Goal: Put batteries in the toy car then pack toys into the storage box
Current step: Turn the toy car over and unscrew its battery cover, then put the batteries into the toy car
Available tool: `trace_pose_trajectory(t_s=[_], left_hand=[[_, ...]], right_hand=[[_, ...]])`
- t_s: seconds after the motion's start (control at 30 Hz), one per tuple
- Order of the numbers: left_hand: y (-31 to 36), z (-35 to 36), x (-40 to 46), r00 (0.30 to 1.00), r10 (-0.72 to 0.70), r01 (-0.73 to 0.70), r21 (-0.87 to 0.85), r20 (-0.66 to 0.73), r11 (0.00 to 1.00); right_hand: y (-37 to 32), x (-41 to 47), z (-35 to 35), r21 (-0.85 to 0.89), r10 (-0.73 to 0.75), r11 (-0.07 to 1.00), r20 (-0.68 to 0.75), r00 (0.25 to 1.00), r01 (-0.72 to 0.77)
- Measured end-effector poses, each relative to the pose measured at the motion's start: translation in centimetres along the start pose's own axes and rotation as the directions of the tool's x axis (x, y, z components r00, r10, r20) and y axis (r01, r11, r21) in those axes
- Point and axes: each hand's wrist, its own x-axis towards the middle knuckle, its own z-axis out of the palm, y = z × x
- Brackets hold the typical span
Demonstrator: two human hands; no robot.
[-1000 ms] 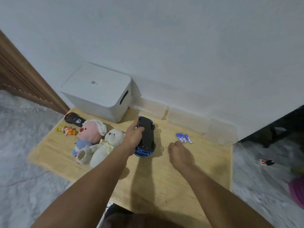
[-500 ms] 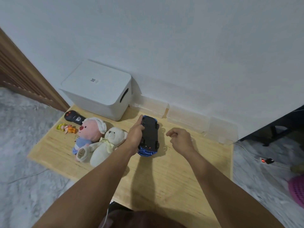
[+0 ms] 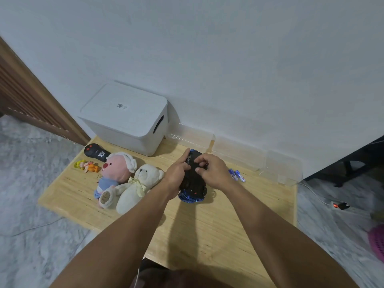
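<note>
Left grip (image 3: 176, 173) clasps the upturned toy car (image 3: 192, 183); right grip (image 3: 212, 171) curls fingertips onto it.

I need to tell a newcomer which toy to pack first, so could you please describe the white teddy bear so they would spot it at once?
Start at the white storage box at the back left of the wooden table. In front of it two plush toys lie side by side. The white teddy bear is the right one, nearest the left hand, all cream-white with a pale yellow bow, unlike its pink-faced neighbour.
</note>
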Motion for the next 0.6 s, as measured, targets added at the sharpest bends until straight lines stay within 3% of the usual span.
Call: trace_pose_trajectory(t_s=[0.33,0.47,0.6], left_hand=[[-0.4,-1.0,0.1,0.998,-0.004,0.004,-0.006,-0.063,1.0],[-0.5,-2.2,0.1,0.993,0.002,-0.011,-0.08,-0.115,0.997],[-0.7,-3.0,0.1,0.988,0.028,-0.04,-0.081,-0.151,0.996]], right_hand=[[0.1,0.5,-2.0,0.124,-0.045,0.991,0.012,0.999,0.043],[1.4,0.1,-1.8,0.257,0.204,0.954,-0.177,0.963,-0.155],[3.3,0.0,0.5,0.296,0.426,0.883,-0.179,0.887,-0.365]])
